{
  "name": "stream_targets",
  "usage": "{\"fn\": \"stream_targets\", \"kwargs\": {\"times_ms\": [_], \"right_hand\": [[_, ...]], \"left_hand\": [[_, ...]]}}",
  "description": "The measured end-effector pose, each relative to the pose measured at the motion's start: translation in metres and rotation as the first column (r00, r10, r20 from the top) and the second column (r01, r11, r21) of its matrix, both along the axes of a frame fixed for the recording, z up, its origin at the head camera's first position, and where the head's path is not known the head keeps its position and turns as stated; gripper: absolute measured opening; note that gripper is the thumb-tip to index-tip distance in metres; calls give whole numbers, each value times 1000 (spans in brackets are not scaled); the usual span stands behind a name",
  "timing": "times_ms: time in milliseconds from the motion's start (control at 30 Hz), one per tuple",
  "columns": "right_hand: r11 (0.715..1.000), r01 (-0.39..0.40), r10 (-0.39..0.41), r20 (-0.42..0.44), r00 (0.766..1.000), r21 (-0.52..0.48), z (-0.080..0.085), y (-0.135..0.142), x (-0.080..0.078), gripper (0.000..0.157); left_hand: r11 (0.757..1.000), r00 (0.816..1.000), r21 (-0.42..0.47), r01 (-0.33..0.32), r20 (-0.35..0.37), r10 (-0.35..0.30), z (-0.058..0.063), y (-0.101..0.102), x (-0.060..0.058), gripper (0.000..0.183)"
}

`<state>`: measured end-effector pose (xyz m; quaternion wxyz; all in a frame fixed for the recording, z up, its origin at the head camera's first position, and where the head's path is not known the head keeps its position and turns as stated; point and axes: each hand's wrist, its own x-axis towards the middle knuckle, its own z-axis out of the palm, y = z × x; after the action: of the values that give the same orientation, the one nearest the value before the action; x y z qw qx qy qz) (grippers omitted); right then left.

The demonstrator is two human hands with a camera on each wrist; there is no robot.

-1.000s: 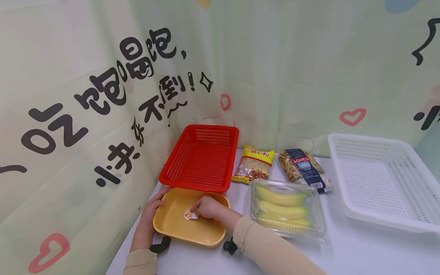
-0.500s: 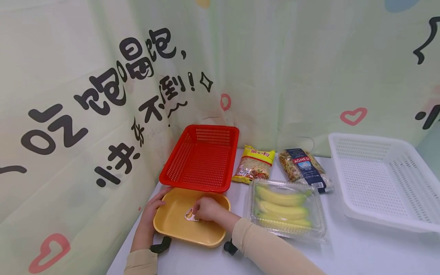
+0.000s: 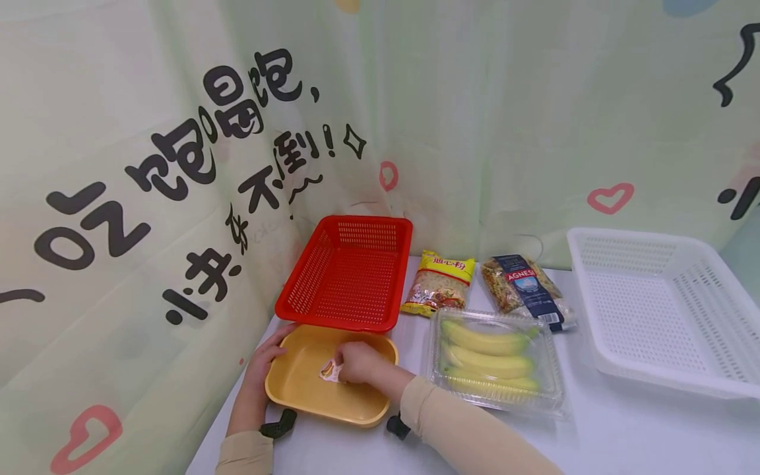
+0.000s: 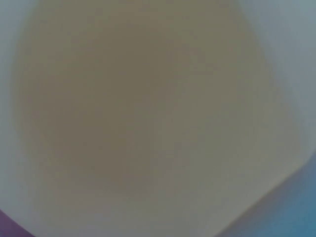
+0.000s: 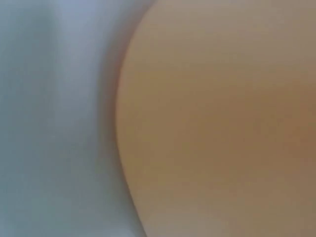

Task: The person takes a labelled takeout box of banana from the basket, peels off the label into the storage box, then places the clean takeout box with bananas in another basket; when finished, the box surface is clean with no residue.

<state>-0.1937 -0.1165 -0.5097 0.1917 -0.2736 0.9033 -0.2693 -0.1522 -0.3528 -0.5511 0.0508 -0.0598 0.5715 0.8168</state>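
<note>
A yellow plastic basin point(image 3: 297, 379) sits on the table in front of the red basket. My left hand point(image 3: 259, 366) holds the basin's left rim, with the thumb over the edge; its fingertips are partly hidden. Inside the basin lies a small paper sticker point(image 3: 328, 371) with a banana picture. My right hand point(image 3: 359, 363) reaches in from the right and pinches the sticker's right edge with curled fingers, which hide that edge. Both wrist views are blurred: a yellowish surface fills most of the left one, and the basin point(image 5: 212, 118) shows large in the right one.
A red basket point(image 3: 356, 284) stands behind the basin. To its right lie a yellow pasta bag point(image 3: 441, 284) and an AGNESI bag point(image 3: 525, 287). A clear box of bananas point(image 3: 493, 359) sits near my right forearm. A white basket point(image 3: 647, 323) stands far right.
My right hand has shifted slightly to the right inside the basin, showing more of the sticker's banana picture. The left hand stays at the basin's rim.
</note>
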Motion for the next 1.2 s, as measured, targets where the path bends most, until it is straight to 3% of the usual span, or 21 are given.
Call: {"fn": "stream_targets", "kwargs": {"times_ms": [167, 233, 367, 433, 533, 633, 700, 767, 867, 933, 967, 1000, 1067, 1133, 1200], "right_hand": [[999, 3, -1, -32, 1000, 43, 9, 8, 0, 15], [998, -6, 8, -38, 999, 56, 12, 12, 0, 13], [1000, -27, 27, -27, 999, -3, 23, 27, 0, 15], [997, -22, 22, 4, 1000, -79, 30, 37, 1, 16], [982, 9, 1, 54, 999, -187, 41, 54, 1, 15], [964, 46, -24, 88, 996, -262, 51, 75, 2, 13], [955, 67, -45, 81, 996, -290, 55, 91, 1, 13], [948, 86, -72, 58, 996, -307, 59, 108, 0, 13], [940, 132, -136, 10, 991, -315, 64, 136, -3, 12], [936, 154, -169, -22, 985, -317, 68, 155, -4, 13], [934, 167, -187, -33, 982, -316, 70, 165, -5, 13], [931, 176, -199, -42, 979, -321, 72, 174, -5, 14], [922, 194, -218, -34, 975, -334, 76, 193, -5, 16], [912, 222, -242, -15, 970, -345, 78, 211, -3, 19], [903, 255, -273, -4, 962, -346, 78, 228, -2, 23]], "left_hand": [[1000, 1000, 11, -18, -1, 18, 2, -1, 0, 54], [1000, 1000, -1, -4, 12, 4, 9, 0, 1, 52], [988, 998, -152, -24, 52, 32, 19, -2, 2, 48], [958, 995, -278, -64, 59, 83, 23, -4, 1, 45], [867, 986, -486, -114, 50, 157, 31, -3, 1, 42], [727, 972, -671, -145, 42, 232, 45, 6, 2, 42], [643, 961, -750, -156, 35, 274, 55, 15, 3, 42], [581, 952, -796, -171, 18, 305, 65, 26, 4, 42], [487, 952, -855, -177, -23, 305, 79, 45, 7, 41], [427, 961, -886, -180, -66, 269, 86, 59, 8, 39], [410, 967, -894, -181, -85, 241, 89, 66, 8, 38], [412, 972, -892, -186, -104, 213, 91, 74, 8, 36], [449, 980, -873, -189, -135, 149, 95, 92, 7, 32], [518, 986, -839, -166, -143, 84, 98, 111, 6, 29], [613, 989, -780, -126, -143, 21, 99, 130, 4, 26]]}}
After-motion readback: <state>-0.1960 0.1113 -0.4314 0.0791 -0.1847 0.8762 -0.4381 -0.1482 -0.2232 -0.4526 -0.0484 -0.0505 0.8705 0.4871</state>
